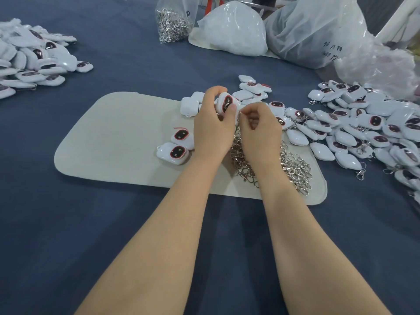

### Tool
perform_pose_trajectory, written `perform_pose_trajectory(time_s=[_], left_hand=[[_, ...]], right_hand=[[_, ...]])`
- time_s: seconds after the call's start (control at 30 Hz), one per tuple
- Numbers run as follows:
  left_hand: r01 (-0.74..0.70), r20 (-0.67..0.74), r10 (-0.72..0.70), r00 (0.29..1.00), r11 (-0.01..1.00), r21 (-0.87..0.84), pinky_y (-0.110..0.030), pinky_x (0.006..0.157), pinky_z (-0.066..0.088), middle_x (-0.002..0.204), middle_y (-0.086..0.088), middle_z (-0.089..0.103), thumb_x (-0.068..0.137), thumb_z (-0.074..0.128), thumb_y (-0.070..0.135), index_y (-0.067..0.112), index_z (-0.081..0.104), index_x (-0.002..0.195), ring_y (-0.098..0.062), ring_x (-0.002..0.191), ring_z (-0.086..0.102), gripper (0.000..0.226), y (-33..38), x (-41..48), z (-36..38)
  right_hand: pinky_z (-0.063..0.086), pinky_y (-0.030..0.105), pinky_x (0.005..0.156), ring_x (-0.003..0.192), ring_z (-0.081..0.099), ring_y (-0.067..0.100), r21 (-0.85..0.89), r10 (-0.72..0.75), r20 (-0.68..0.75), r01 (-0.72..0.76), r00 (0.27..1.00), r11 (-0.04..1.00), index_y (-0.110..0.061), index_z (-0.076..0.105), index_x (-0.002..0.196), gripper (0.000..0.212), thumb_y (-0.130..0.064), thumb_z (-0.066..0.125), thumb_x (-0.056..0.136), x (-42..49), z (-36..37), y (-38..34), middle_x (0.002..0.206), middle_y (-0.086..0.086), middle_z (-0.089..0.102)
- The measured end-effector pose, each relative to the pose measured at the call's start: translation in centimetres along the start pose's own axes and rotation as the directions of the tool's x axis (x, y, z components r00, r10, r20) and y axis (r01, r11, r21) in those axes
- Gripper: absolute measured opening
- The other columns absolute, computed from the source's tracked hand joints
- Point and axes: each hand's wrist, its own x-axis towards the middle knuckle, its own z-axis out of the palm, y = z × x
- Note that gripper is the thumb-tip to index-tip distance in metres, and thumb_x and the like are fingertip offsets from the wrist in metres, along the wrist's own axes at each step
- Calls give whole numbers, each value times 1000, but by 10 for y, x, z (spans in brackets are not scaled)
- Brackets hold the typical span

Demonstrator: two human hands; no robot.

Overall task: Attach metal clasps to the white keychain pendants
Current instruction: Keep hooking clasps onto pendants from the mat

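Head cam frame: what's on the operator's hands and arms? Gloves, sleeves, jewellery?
Nothing worn that shows. The left hand and right hand are ungloved, with no rings visible. The left forearm and right forearm are bare to the bottom edge of the frame: no sleeves, watch, bracelet or markings in view.

My view was bright and evenly lit from above, with faint shadows on the cloth at six o'clock. Bags at one o'clock glared; edges bowed, slightly soft.
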Motion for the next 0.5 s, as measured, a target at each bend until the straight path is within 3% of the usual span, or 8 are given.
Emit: perform_pose_trajectory(time_s=[0.1, 0.17, 0.27, 0.37, 0.5], left_hand=[[143, -14, -147, 989, 978, -150, -40, 89, 52, 99, 5, 59, 92, 55, 13, 20, 48, 110, -22, 93, 64, 21, 2, 2, 1], [233, 0, -240, 971, 944, -235, -34, 85, 55, 99, -1, 61, 93, 55, 14, 17, 49, 110, -21, 87, 68, 19, 2, 3, 1], [314, 18, -332, 943, 874, -372, -19, 66, 54, 89, 0, 61, 94, 55, 14, 15, 49, 107, -8, 62, 65, 14, 2, 4, 0], [392, 51, -412, 910, 810, -437, -18, 61, 54, 81, -3, 63, 95, 54, 13, 5, 52, 114, -7, 58, 63, 21, 0, 6, -1], [466, 108, -471, 876, 764, -446, -17, 57, 51, 92, -11, 65, 95, 53, 14, -4, 51, 124, -7, 60, 62, 34, 0, 6, 0]], right_hand=[[41, 4, 67, 72, 54, -6, 69, 60, 30, -62, 998, 996, -21, 53, 91, 14, -8, 58, 89, 1, 1, -1, 80, -18, 56], [42, 5, 70, 75, 55, -8, 92, 83, 50, -88, 995, 992, -21, 54, 89, 14, -9, 59, 88, 2, 1, -1, 81, -19, 57], [43, 6, 72, 75, 56, -7, 121, 91, 20, -92, 996, 988, -23, 55, 83, 16, -8, 58, 88, 3, 0, -2, 79, -18, 58], [44, 8, 73, 75, 57, -5, 147, 87, -17, -84, 996, 986, -22, 56, 85, 14, -9, 59, 88, 2, 1, -4, 80, -17, 59], [43, 8, 73, 74, 56, -6, 124, 61, -58, -53, 996, 991, -20, 56, 88, 11, -9, 58, 89, 1, 1, -5, 78, -18, 58]])
